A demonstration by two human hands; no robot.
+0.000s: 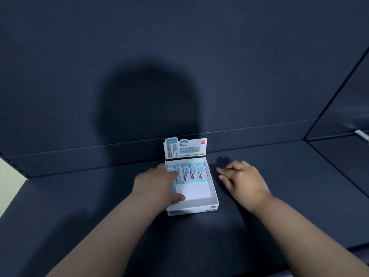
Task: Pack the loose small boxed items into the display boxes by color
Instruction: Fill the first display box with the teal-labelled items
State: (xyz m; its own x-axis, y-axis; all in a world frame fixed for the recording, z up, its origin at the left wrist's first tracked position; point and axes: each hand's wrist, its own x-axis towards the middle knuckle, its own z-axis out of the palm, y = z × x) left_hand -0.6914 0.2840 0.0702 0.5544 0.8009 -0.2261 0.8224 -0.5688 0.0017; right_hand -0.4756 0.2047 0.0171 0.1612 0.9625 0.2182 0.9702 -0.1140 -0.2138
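Note:
A white display box (214,193) with an upright printed header card (185,147) stands on the dark shelf. Several small light-blue boxed items (191,171) lie in a row along its far end; its near half shows bare white floor. My left hand (157,183) reaches over the box's left wall and grips one more light-blue boxed item (174,188) at the left side, between thumb and fingers. My right hand (242,179) rests palm down on the shelf just right of the box, fingers relaxed, holding nothing.
The dark blue shelf (99,196) runs wide left and right of the box. A low back ledge (79,156) sits behind it. A shelf divider (339,86) rises at the right, with a small white object (362,135) beyond it.

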